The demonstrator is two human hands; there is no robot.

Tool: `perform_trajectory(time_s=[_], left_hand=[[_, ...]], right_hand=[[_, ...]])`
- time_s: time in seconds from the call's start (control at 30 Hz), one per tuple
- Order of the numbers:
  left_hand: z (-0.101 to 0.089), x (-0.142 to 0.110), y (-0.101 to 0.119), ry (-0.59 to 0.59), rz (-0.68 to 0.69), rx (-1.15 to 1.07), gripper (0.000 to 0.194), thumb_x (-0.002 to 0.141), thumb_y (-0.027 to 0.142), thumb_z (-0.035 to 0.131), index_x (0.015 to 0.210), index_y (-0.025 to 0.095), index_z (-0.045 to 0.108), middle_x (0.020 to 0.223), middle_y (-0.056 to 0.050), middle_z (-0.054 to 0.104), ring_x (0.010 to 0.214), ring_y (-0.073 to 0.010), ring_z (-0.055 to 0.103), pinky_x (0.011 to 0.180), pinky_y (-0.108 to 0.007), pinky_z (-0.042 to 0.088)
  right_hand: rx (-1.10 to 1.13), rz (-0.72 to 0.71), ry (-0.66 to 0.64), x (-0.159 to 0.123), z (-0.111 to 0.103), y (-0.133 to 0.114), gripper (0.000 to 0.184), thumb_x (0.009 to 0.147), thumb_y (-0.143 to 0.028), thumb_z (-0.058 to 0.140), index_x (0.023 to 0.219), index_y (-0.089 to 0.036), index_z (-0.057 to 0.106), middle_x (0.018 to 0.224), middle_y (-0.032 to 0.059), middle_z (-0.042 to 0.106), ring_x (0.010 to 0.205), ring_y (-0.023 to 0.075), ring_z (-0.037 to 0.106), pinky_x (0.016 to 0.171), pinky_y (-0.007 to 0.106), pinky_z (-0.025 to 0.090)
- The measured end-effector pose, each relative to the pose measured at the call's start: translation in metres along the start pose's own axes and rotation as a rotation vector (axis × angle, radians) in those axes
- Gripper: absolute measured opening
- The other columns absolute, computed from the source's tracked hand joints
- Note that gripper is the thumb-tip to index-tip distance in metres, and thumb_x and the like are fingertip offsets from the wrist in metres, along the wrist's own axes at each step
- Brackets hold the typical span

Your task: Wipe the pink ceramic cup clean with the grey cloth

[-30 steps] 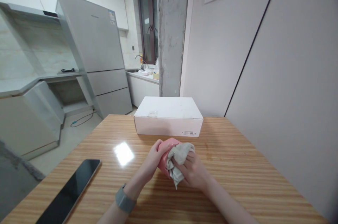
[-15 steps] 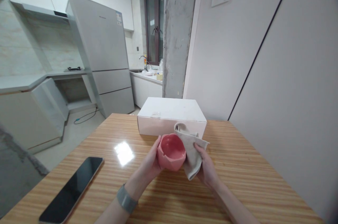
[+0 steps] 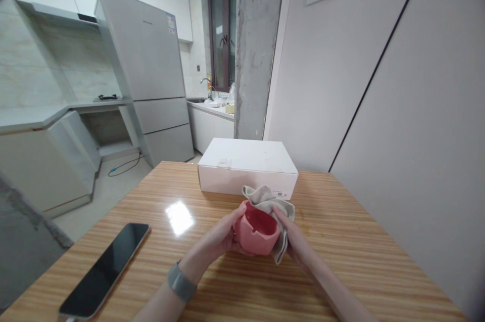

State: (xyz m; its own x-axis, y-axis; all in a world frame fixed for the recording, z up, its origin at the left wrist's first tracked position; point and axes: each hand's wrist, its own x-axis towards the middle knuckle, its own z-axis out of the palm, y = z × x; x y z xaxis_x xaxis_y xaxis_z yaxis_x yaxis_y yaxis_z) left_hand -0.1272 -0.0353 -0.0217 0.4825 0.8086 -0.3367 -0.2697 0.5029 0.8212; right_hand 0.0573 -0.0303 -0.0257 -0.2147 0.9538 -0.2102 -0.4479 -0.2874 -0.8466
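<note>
A pink faceted ashtray (image 3: pixel 258 240) with small notches in its rim is tilted above the table, its opening partly toward me. My left hand (image 3: pixel 224 235) grips it from the left, thumb at the rim and fingers underneath. A light grey cloth (image 3: pixel 264 197) is bunched in my right hand (image 3: pixel 291 233). That hand presses the cloth around the right side and far rim of the ashtray. The fingertips behind the cloth are hidden.
On the wooden table (image 3: pixel 359 251) a white box (image 3: pixel 246 157) stands just behind my hands. A black phone (image 3: pixel 108 269) lies at the left with a white cable at its near end. Beyond are a fridge (image 3: pixel 144 54) and a kitchen counter; a pale wall borders the right.
The ashtray has shifted slightly right and tilted. My right hand has brought the cloth over its rim and right side, where before the cloth hung beside it.
</note>
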Motion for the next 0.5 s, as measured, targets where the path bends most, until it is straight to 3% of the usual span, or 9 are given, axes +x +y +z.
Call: perform_trajectory(time_s=[0.1,0.23,0.37,0.5], left_hand=[[0.003,0.002,-0.002,0.022,0.026,-0.024,0.058,0.080,0.059,0.054,0.121,0.018,0.058,0.100,-0.012,0.071,0.077,-0.0239,0.068,0.063,-0.039,0.058],[0.011,0.006,-0.007,0.067,0.118,-0.088,0.053,0.081,0.051,0.058,0.119,0.014,0.058,0.110,-0.015,0.068,0.095,-0.0283,0.066,0.072,-0.038,0.056],[0.018,0.008,-0.012,-0.001,0.227,-0.180,0.049,0.082,0.039,0.062,0.123,0.013,0.055,0.119,-0.016,0.064,0.107,-0.0277,0.062,0.086,-0.036,0.051],[0.016,0.004,-0.007,-0.037,0.175,-0.169,0.052,0.086,0.050,0.050,0.127,0.018,0.054,0.120,-0.011,0.064,0.102,-0.0245,0.064,0.075,-0.029,0.053]], right_hand=[[-0.019,-0.086,0.107,0.009,-0.005,0.006,0.041,0.068,-0.053,0.073,0.088,-0.017,0.074,0.088,0.0081,0.076,0.094,0.0308,0.069,0.090,0.042,0.051],[-0.025,-0.220,0.187,0.011,-0.003,0.018,0.043,0.067,-0.052,0.074,0.096,-0.020,0.072,0.108,0.0043,0.073,0.111,0.0282,0.061,0.101,0.040,0.043],[-0.058,-0.409,0.316,0.003,0.009,0.025,0.047,0.066,-0.051,0.074,0.104,-0.023,0.068,0.119,0.0022,0.068,0.121,0.0260,0.054,0.106,0.038,0.039],[-0.072,-0.410,0.313,-0.002,0.011,0.020,0.046,0.066,-0.050,0.075,0.101,-0.021,0.070,0.114,0.0043,0.070,0.115,0.0271,0.059,0.104,0.039,0.041]])
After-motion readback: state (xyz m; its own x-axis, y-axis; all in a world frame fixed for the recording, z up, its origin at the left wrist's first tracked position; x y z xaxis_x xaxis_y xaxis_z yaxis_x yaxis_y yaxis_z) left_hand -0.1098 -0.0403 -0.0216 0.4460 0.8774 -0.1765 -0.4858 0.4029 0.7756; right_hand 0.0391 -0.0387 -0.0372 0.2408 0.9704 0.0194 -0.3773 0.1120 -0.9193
